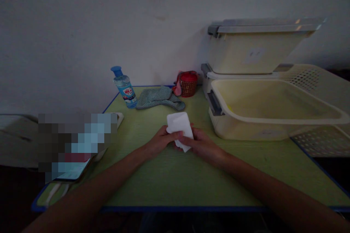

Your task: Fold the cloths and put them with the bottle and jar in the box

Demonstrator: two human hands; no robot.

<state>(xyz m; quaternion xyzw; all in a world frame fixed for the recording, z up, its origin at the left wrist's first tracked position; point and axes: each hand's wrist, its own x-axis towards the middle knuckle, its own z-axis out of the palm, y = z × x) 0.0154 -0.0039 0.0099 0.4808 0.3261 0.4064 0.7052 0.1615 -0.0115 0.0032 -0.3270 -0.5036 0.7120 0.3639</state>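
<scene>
Both of my hands meet over the middle of the table around a folded white tissue (179, 120), a soft, roughly rectangular wad. My left hand (164, 137) grips its left and lower side, thumb across the front. From the other side my right hand (201, 142) closes on its lower right part, its thumb also pressed on the front. The fingers behind the tissue are mostly hidden. Beyond it lie a crumpled grey-green cloth (160, 98) and a small red woven basket (188, 84).
A blue-capped bottle (125, 89) stands at the back left of the green table (175, 189). At left a tablet-like device (73, 171) is partly pixelated. On the right are an open cream bin (254, 129), a lidded bin (240, 52) and a perforated basket (322, 140).
</scene>
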